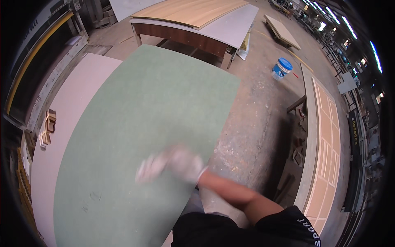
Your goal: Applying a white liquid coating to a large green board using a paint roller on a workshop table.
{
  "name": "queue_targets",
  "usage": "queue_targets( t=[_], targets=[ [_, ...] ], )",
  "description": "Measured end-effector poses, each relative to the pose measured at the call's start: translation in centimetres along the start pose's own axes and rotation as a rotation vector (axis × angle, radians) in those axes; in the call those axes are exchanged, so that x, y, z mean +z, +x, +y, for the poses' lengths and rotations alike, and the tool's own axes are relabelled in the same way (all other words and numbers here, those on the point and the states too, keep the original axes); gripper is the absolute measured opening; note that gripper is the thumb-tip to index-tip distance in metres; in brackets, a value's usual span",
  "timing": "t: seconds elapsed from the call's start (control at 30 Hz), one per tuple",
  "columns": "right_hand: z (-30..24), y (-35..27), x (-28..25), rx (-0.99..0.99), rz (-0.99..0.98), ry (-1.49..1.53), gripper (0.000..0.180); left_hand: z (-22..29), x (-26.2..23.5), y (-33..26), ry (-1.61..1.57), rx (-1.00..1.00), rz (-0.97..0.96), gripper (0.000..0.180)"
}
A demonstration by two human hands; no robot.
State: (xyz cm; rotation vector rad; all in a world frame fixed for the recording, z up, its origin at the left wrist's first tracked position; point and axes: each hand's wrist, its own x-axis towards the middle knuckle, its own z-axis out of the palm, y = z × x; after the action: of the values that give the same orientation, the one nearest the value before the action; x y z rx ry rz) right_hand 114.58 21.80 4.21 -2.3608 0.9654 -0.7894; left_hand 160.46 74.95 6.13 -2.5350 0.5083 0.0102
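While the head camera looks down, the right hand (175, 164) in a whitish glove lies over the green board (140, 136), smeared by motion blur. Its bare forearm (234, 193) comes in from the lower right, out of a black sleeve (284, 228). Something pale seems to be under or in the fingers (150, 169), but the blur hides whether they are curled around it or spread flat on the board, so I cannot tell their state. The left hand does not show.

The green board spreads away from the fingers on every side but the right, where its edge runs just beside the wrist. Under it, to the left of the fingers, a pale pinkish panel (61, 136) sticks out, and further left small wooden offcuts (48, 127) lie at its rim. To the right of the fingers is dusty concrete floor (255, 123).

Far ahead of the fingers stands a workbench (193, 37) bearing a white sheet and a light wood-grain sheet (197, 12). Ahead and to the right, well apart from the hand, a blue and white bucket (282, 68) stands on the floor. Further right, a long panelled door leaf (327, 140) in light wood lies flat on supports.
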Motion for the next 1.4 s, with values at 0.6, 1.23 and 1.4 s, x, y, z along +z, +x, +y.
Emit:
queue_targets(
  t=[0.6, 1.23, 1.4],
  targets=[
    [26.3, 22.2, -14.1, 0.041, 0.231, -0.416, 0.038, 40.3, -25.9, -2.2, -0.554, 0.519, 0.260, 0.085],
    [9.8, 53.3, 10.2, -0.020, -0.302, 0.277, 0.058, 39.7, -26.3, -2.9, -0.751, 0.488, 0.267, 0.083],
    [43.0, 48.7, -11.9, 0.474, 0.049, -0.450, 0.042, 41.9, -27.4, -1.6, -0.783, 0.520, 0.275, 0.082]
  ],
)
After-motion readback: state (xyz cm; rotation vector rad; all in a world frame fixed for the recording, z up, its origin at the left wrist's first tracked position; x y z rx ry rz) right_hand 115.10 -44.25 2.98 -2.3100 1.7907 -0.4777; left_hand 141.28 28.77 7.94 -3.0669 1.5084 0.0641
